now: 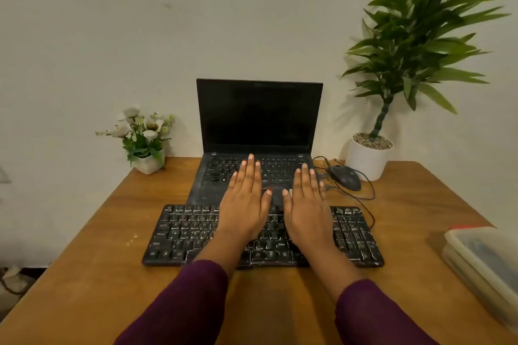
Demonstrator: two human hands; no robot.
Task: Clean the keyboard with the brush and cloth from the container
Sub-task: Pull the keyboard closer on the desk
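Brown wooden desk (92, 274), dusty black keyboard (185, 232) lay mid-desk, its middle keys hidden beneath left hand (246, 202) and right hand (307, 207), both flat, fingers straight, holding nothing, translucent lidded plastic container (485, 258) sat far right, cut off by the frame, contents blurred.

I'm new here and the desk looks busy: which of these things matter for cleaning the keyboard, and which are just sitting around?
For the job:
dusty black external keyboard
translucent plastic container, contents unclear

Just lying about:
open black laptop
black wired mouse
white flowers in small white pot
tall green plant in round white pot
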